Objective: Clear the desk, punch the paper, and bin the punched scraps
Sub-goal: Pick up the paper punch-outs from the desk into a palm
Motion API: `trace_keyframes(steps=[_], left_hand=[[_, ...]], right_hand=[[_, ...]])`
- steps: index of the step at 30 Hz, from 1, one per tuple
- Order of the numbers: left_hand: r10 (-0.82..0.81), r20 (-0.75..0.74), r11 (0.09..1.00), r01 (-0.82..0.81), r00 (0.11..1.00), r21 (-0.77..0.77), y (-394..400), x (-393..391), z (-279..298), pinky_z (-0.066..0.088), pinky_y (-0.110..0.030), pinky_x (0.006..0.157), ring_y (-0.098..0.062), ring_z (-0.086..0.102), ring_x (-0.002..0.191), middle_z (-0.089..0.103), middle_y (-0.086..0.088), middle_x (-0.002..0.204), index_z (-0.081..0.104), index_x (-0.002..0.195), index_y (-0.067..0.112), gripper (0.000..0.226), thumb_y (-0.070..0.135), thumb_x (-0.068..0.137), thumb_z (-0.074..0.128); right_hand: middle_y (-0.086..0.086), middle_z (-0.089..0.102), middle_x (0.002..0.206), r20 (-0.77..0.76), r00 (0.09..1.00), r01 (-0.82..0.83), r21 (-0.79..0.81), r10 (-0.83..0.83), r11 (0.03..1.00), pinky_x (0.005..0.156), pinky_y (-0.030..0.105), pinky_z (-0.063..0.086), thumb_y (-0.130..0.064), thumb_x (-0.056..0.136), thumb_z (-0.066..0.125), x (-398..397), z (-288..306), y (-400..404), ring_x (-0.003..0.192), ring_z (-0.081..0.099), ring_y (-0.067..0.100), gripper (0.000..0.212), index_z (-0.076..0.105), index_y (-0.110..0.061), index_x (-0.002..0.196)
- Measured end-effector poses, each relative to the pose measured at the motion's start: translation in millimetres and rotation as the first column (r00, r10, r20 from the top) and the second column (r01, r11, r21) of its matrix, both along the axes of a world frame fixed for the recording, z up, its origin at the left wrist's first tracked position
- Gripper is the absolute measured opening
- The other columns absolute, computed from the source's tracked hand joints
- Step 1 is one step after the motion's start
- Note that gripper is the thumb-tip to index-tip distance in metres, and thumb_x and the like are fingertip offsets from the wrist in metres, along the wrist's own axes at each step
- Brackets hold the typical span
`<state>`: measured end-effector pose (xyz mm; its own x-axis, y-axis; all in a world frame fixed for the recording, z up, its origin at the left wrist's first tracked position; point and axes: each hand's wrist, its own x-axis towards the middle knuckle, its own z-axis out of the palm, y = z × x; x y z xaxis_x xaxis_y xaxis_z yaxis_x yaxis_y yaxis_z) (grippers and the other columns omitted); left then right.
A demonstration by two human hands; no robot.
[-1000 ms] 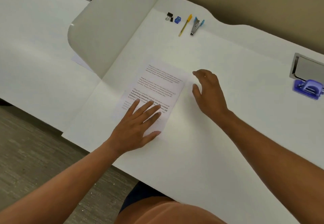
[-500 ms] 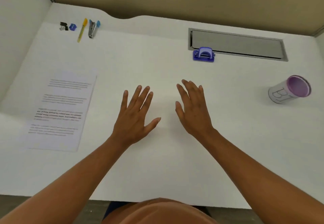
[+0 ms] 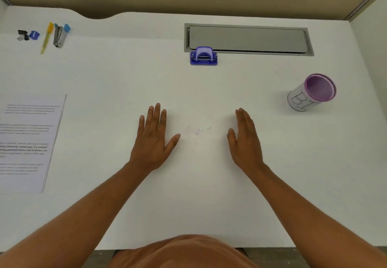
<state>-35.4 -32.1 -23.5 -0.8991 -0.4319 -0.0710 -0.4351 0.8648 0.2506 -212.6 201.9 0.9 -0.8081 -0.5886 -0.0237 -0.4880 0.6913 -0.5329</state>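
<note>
Head view: both hands flat and empty on the white desk (image 3: 209,194).

Left hand (image 3: 154,139) and right hand (image 3: 246,142) lie with fingers straight, apart from each other, holding nothing. Faint specks (image 3: 198,130) sit between them. Printed paper (image 3: 27,142) lies far left; purple hole punch (image 3: 203,56) stands beyond, bin cup (image 3: 312,92) to the right.

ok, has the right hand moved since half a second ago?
Yes. The right hand has shifted right, away from the left hand, and now lies right of the hole punch.
</note>
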Motion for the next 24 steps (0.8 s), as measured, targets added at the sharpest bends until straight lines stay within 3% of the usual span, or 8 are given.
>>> trace_keyframes(steps=[3,8,11,13,15,17,20,24], left_hand=[[0.083,0.063,0.995,-0.086,0.995,0.043,8.4,-2.7,-6.5,0.005,-0.054,0.133,-0.031,-0.007,0.165,-0.005,-0.016,0.178,0.005,0.168,0.002,0.087,0.063,0.106,0.019],[-0.001,0.081,0.999,-0.003,0.997,0.047,51.4,-22.8,-12.7,0.002,-0.055,0.133,-0.031,-0.008,0.165,-0.006,-0.016,0.178,0.002,0.168,0.003,0.081,0.055,0.107,0.012],[-0.118,0.079,0.991,0.113,0.990,0.067,73.0,-33.9,-12.8,0.006,-0.056,0.132,-0.032,-0.011,0.164,-0.008,-0.016,0.177,-0.002,0.168,0.006,0.074,0.046,0.107,0.012],[-0.140,-0.017,0.972,0.140,0.990,0.188,73.8,-36.9,-8.6,0.004,-0.050,0.134,-0.027,-0.012,0.165,-0.009,-0.014,0.178,0.000,0.168,0.006,0.071,0.041,0.111,0.021],[-0.082,-0.121,0.964,0.110,0.989,0.241,63.3,-34.5,-3.3,0.000,-0.042,0.135,-0.024,-0.007,0.165,-0.004,-0.012,0.178,0.004,0.168,0.004,0.070,0.039,0.112,0.027],[-0.005,-0.142,0.985,0.030,0.990,0.170,45.6,-26.4,-2.6,0.001,-0.042,0.135,-0.027,-0.001,0.166,0.001,-0.015,0.178,0.009,0.168,0.001,0.070,0.038,0.112,0.032],[0.079,-0.026,0.995,-0.078,0.997,0.067,25.6,-6.8,-8.5,0.005,-0.052,0.134,-0.032,-0.001,0.165,0.001,-0.019,0.177,0.010,0.166,-0.002,0.074,0.042,0.110,0.029],[0.011,0.100,1.000,-0.012,0.995,0.006,35.9,3.5,-15.4,0.006,-0.056,0.133,-0.033,-0.003,0.165,0.000,-0.019,0.177,0.007,0.167,-0.001,0.079,0.050,0.110,0.025]], right_hand=[[0.017,0.010,0.172,0.015,1.000,-0.009,0.110,0.007,0.994,0.130,0.049,0.010,-0.022,0.109,0.039,6.2,-12.8,-11.5,0.161,0.004,0.030,0.066,0.009,0.001,0.163],[0.012,0.006,0.174,0.008,0.984,-0.178,0.102,0.178,0.979,0.131,0.048,0.008,-0.030,0.109,0.030,55.7,-24.4,-45.5,0.162,-0.002,0.023,0.066,0.005,-0.003,0.164],[0.002,0.009,0.174,0.119,0.957,-0.251,-0.112,0.263,0.962,0.131,0.046,0.010,-0.030,0.108,0.022,80.3,-26.4,-53.4,0.161,0.003,0.014,0.062,0.008,-0.011,0.165],[-0.005,0.015,0.173,0.288,0.940,-0.088,-0.315,0.184,0.945,0.130,0.043,0.017,-0.027,0.107,0.025,74.2,-21.4,-50.2,0.160,0.014,0.011,0.061,0.013,-0.017,0.166],[-0.006,0.023,0.172,0.314,0.942,0.012,-0.384,0.119,0.923,0.128,0.037,0.024,-0.020,0.104,0.031,53.6,-15.9,-40.5,0.157,0.023,0.010,0.061,0.021,-0.018,0.165],[0.000,0.025,0.171,0.171,0.980,-0.044,-0.304,0.100,0.952,0.129,0.034,0.021,-0.017,0.102,0.034,25.0,-14.3,-31.2,0.158,0.022,0.012,0.062,0.026,-0.012,0.163],[0.010,0.013,0.173,0.040,0.981,-0.190,-0.003,0.190,0.982,0.131,0.045,0.011,-0.023,0.103,0.033,-8.1,-18.2,-32.0,0.161,0.009,0.023,0.065,0.018,-0.005,0.163],[0.012,0.005,0.174,-0.037,0.917,-0.379,0.227,0.396,0.897,0.130,0.052,0.006,-0.030,0.105,0.034,-7.8,-22.6,-45.5,0.161,0.000,0.028,0.068,0.013,-0.006,0.164]])
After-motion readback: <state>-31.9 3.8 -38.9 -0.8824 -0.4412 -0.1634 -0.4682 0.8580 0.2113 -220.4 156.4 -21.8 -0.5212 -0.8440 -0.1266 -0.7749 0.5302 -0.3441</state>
